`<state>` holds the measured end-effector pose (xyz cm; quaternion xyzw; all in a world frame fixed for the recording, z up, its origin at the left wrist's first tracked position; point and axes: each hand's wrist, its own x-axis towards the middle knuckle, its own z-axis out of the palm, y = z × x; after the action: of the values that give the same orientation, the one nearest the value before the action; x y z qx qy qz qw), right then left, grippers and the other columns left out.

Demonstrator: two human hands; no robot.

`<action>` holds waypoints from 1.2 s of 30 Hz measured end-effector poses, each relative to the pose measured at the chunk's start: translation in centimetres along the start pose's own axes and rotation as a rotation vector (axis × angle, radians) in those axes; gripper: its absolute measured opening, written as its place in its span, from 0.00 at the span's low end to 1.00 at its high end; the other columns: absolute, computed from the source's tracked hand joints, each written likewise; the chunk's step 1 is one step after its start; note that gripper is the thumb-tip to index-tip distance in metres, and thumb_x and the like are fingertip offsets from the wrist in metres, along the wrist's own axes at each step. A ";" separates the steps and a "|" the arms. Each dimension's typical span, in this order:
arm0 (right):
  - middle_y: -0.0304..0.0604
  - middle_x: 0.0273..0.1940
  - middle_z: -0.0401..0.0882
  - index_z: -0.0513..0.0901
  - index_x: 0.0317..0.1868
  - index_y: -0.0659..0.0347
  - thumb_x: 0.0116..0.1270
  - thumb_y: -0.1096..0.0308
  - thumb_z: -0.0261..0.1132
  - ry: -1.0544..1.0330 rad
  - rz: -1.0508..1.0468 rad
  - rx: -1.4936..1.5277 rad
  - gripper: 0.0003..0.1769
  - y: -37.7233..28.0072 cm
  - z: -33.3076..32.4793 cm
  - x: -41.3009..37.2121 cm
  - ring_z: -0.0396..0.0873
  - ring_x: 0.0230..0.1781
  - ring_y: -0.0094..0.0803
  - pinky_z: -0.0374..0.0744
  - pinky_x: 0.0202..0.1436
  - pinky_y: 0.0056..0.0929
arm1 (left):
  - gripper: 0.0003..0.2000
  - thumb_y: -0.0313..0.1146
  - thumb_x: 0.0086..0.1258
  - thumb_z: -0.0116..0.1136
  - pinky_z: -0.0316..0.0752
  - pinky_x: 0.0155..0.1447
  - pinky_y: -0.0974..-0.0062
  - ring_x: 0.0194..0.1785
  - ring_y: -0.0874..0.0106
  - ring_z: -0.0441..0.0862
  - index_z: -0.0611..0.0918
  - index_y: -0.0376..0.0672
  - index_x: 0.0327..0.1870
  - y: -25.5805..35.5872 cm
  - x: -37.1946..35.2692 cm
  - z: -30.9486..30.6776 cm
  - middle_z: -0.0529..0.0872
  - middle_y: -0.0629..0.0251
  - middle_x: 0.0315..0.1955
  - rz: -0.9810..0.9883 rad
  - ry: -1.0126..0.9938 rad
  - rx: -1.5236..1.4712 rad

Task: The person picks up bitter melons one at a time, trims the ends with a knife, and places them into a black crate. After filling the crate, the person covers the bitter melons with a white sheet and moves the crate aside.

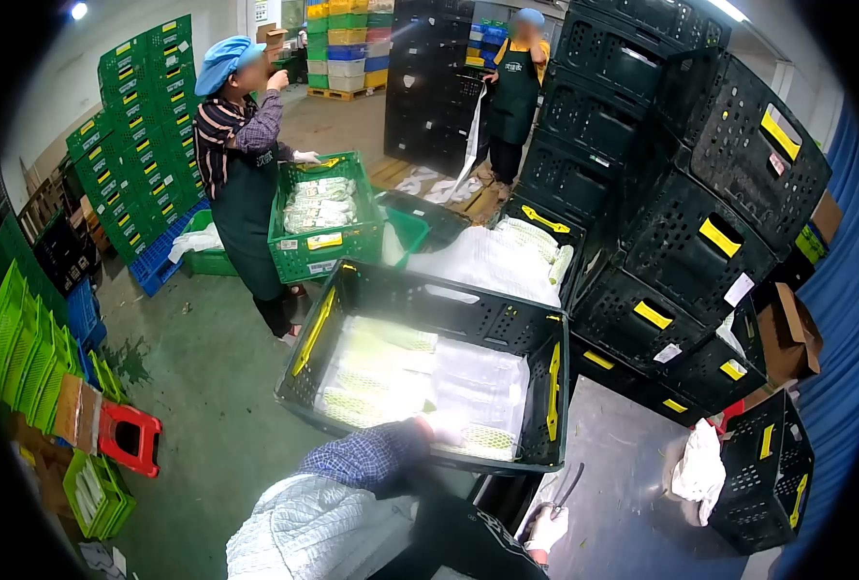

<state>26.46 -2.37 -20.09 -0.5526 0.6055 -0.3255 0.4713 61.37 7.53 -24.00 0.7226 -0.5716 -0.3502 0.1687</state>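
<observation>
A large black crate [420, 290] with yellow handles stands in front of me. White foam-wrapped produce and netted pale-green pieces [376, 367] lie in it. My left hand [446, 426], in a white glove, reaches over the near wall and rests on the netted pieces; its fingers blur into the bright white wrapping. Lower right, my gloved right hand [547, 529] is closed around a dark, thin-bladed tool [570, 485], beside the metal table [608, 464].
A co-worker [246, 174] at the left touches a green crate [326, 246] of wrapped bundles. Another person [516, 97] stands behind. Black crates [676, 261] are stacked at the right. A white cloth [698, 472] and a red stool [130, 439] are also in view.
</observation>
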 end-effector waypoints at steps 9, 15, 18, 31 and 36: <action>0.31 0.20 0.72 0.75 0.33 0.62 0.67 0.76 0.60 -0.015 0.013 0.048 0.04 0.3 -0.1 0.2 0.66 0.17 0.18 0.67 0.19 0.25 | 0.31 0.57 0.62 0.59 0.75 0.58 0.61 0.54 0.49 0.82 0.81 0.39 0.57 1.1 -0.6 -0.8 0.85 0.44 0.50 -0.029 -0.002 0.044; 0.30 0.20 0.71 0.74 0.33 0.61 0.67 0.77 0.59 -0.024 -0.011 0.033 0.04 -0.5 -0.1 -0.3 0.66 0.16 0.18 0.67 0.17 0.25 | 0.27 0.47 0.61 0.65 0.74 0.62 0.63 0.57 0.52 0.81 0.82 0.35 0.55 -0.2 0.2 0.5 0.84 0.44 0.52 -0.006 0.045 -0.068; 0.30 0.20 0.71 0.74 0.34 0.61 0.67 0.77 0.59 -0.022 -0.015 0.034 0.03 -0.8 0.0 -0.5 0.66 0.16 0.17 0.67 0.17 0.24 | 0.27 0.52 0.63 0.61 0.76 0.58 0.62 0.53 0.50 0.83 0.83 0.37 0.53 3.0 -1.7 -2.5 0.86 0.44 0.48 -0.055 -0.047 0.072; 0.28 0.21 0.69 0.74 0.35 0.60 0.67 0.78 0.59 -0.036 0.055 0.132 0.04 -1.4 0.1 -0.8 0.63 0.15 0.15 0.63 0.15 0.23 | 0.30 0.50 0.62 0.62 0.73 0.64 0.62 0.59 0.52 0.81 0.80 0.34 0.58 2.6 -0.9 -2.2 0.84 0.43 0.54 -0.078 -0.108 0.053; 0.29 0.21 0.69 0.74 0.36 0.60 0.68 0.78 0.59 -0.031 0.046 0.061 0.04 -1.6 0.0 -0.8 0.64 0.16 0.15 0.63 0.15 0.23 | 0.30 0.50 0.63 0.62 0.73 0.64 0.63 0.59 0.52 0.80 0.79 0.34 0.59 3.4 -1.6 -2.9 0.83 0.44 0.55 -0.105 -0.110 0.061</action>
<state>26.97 -1.89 -18.43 -0.5290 0.6004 -0.3242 0.5045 60.80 7.60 -19.31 0.7360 -0.5519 -0.3801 0.0965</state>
